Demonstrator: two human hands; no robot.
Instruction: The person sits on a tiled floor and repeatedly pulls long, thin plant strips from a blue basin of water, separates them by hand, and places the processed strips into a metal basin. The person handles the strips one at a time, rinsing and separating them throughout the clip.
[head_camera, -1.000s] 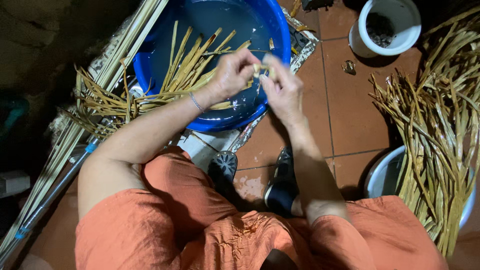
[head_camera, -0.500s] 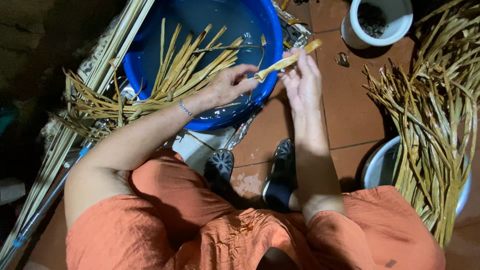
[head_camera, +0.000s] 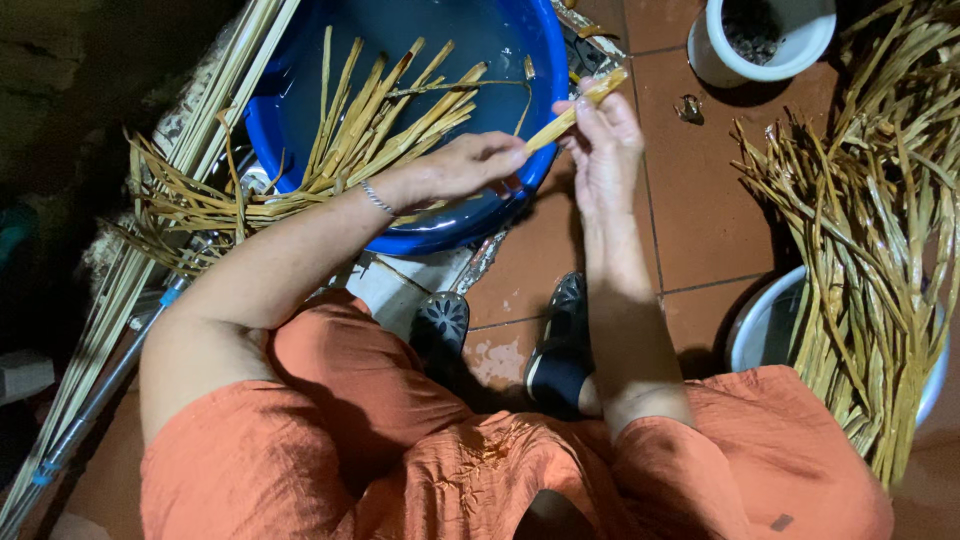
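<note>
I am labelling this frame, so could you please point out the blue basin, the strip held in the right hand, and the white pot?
blue basin (head_camera: 455, 235): head view, on its near rim.
strip (head_camera: 560, 122): head view, on its middle.
right hand (head_camera: 605, 150): head view, on its back.
white pot (head_camera: 715, 62): head view, on its outer wall.

A basin (head_camera: 545, 60) sits far centre with strips (head_camera: 370, 130) lying in it; a pot (head_camera: 715, 55) stands far right, a strip heap (head_camera: 870, 250) right, poles (head_camera: 150, 250) left.
</note>
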